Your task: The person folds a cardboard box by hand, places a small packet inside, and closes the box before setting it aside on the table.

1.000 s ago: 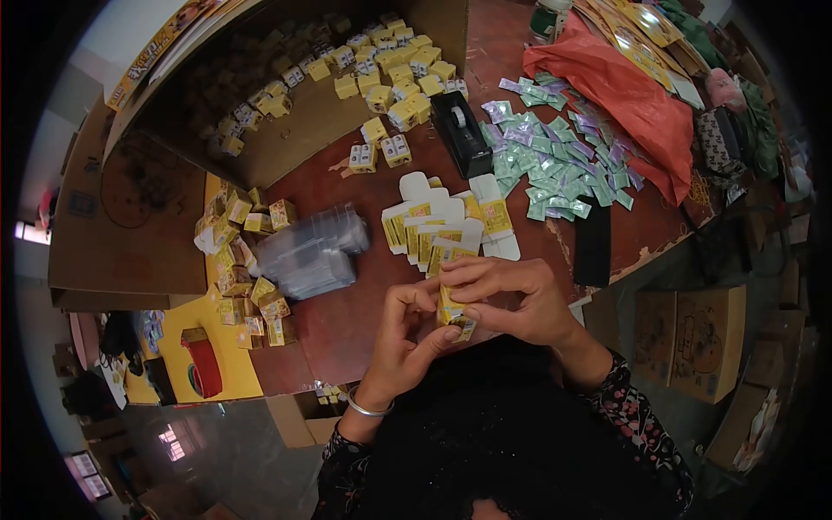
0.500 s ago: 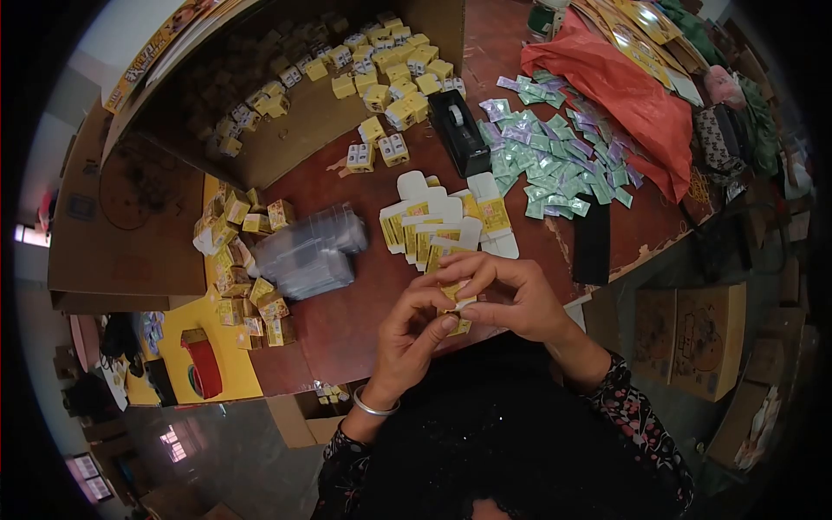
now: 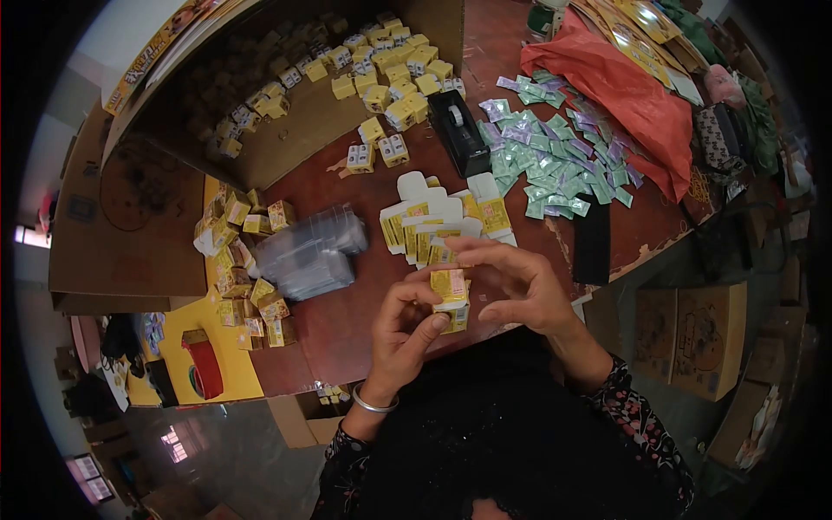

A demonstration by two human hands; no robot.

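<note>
My left hand (image 3: 406, 334) grips a small yellow box (image 3: 451, 289) between thumb and fingers, near the table's front edge. To the right of that box, my right hand (image 3: 511, 290) has its thumb and fingers apart, with nothing seen between them. Its index fingertip is close to the box's top. Just beyond both hands lie flat yellow and white cartons (image 3: 425, 227), overlapping one another. Clear plastic trays (image 3: 312, 251) are stacked to the left of them. Small yellow boxes (image 3: 269, 303) are heaped further left.
A large cardboard box (image 3: 295, 143) lies open at the back with many yellow boxes. Beside it stands a black tape dispenser (image 3: 459, 134). Green and purple sachets (image 3: 555, 160) are piled right of it, by a red plastic bag (image 3: 615, 95). A red roll (image 3: 201, 364) sits at left.
My right hand has opened and drawn slightly away from the small box. More of the box now shows, its top face included, in my left hand.
</note>
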